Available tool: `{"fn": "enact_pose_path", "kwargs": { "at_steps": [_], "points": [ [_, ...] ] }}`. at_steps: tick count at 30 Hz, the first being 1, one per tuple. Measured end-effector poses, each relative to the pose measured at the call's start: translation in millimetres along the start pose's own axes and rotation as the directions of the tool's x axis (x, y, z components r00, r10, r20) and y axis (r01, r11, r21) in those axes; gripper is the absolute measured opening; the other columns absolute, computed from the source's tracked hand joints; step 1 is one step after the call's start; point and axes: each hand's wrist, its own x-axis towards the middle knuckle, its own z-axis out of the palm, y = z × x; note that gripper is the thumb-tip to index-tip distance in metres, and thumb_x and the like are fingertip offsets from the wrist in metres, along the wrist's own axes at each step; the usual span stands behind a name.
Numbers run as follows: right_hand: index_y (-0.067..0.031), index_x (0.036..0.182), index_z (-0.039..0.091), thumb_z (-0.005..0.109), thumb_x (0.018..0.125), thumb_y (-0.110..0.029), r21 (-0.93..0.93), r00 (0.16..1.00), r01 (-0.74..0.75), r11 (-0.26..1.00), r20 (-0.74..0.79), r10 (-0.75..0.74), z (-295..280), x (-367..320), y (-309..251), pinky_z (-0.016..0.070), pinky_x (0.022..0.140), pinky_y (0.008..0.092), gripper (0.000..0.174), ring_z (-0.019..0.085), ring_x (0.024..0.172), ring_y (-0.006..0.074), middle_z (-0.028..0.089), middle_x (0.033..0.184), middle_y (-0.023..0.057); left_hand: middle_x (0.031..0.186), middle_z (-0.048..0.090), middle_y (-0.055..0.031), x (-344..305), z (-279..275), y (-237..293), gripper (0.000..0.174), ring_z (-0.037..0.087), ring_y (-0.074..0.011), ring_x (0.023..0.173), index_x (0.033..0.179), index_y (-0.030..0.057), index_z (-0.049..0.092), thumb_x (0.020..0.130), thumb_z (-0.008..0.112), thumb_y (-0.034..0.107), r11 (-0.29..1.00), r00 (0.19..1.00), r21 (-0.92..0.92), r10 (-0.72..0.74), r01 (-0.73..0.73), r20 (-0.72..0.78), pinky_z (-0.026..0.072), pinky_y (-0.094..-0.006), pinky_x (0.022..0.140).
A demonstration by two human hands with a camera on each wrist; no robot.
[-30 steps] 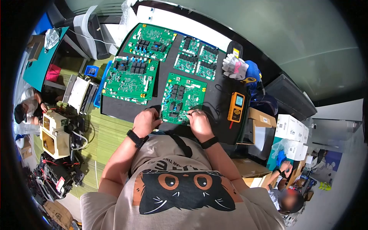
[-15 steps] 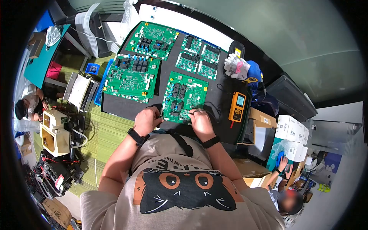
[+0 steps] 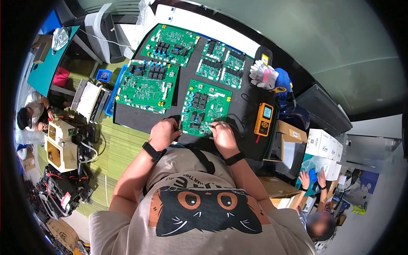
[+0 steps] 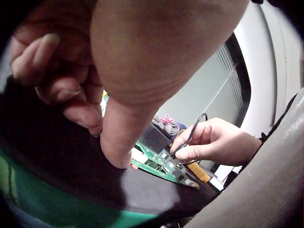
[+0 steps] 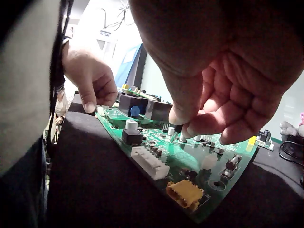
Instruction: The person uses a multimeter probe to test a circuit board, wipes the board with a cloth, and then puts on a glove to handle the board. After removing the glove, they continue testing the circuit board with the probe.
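Observation:
A green circuit board [image 3: 205,108] lies before the person on the dark mat. At its near left corner is the left hand [image 3: 164,135], thumb and fingertip pinching the edge [image 4: 142,162]; the other fingers curl beside the thumb. The right hand [image 3: 224,138] is over the board's near right part. Between its thumb and index finger it pinches a thin black probe [image 5: 178,128], whose tip points down at the board among small white parts [image 5: 171,130]. A black cable [image 4: 194,128] loops from this hand. Whether the tip touches metal is hard to tell.
Large green boards [image 3: 146,87] lie at the left and back left, several small ones [image 3: 209,69] at the back. An orange meter [image 3: 264,119] lies right, below grey-white gloves [image 3: 263,75]. Cardboard boxes [image 3: 290,131] stand beyond the right edge. Another person's hands [image 3: 304,180] appear lower right.
Both hands keep nearly the same places and grips. The head view has shifted slightly. The other person at the lower right has moved both arms apart.

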Motion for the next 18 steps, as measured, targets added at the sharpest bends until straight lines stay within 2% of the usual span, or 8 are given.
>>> {"fn": "enact_pose_path", "kwargs": {
  "at_steps": [11, 18],
  "points": [
    [0.0017, 0.096, 0.068, 0.063, 0.088, -0.01, -0.028, 1.0, -0.018, 0.999, 0.02, 0.019, 0.3, 1.0, -0.3, 0.05, 0.087, 0.0431, 0.014, 0.064, 0.094, 0.0354, 0.069, 0.096, 0.0187, 0.075, 0.064, -0.0097, 0.4, -0.6, 0.7, 0.029, 0.064, -0.0299, 0.071, 0.086, 0.0062, 0.065, 0.07, 0.083, 0.022, 1.0, 1.0, 0.01, -0.014, 0.014, 0.008, 0.0497, -0.0408, 0.063],
    [0.0, 0.091, 0.067, 0.061, 0.089, -0.01, 0.012, 0.999, -0.028, 1.0, 0.022, 0.028, -4.3, 4.5, 1.0, 0.0497, 0.086, 0.0427, 0.012, 0.064, 0.093, 0.0349, 0.069, 0.093, 0.0167, 0.074, 0.065, -0.0091, 1.2, -1.1, 0.5, 0.029, 0.065, -0.0294, 0.071, 0.085, 0.0066, 0.065, 0.07, 0.083, 0.022, 1.0, 0.999, 0.004, -0.03, 0.03, 0.028, 0.0498, -0.0404, 0.062]
  ]
}}
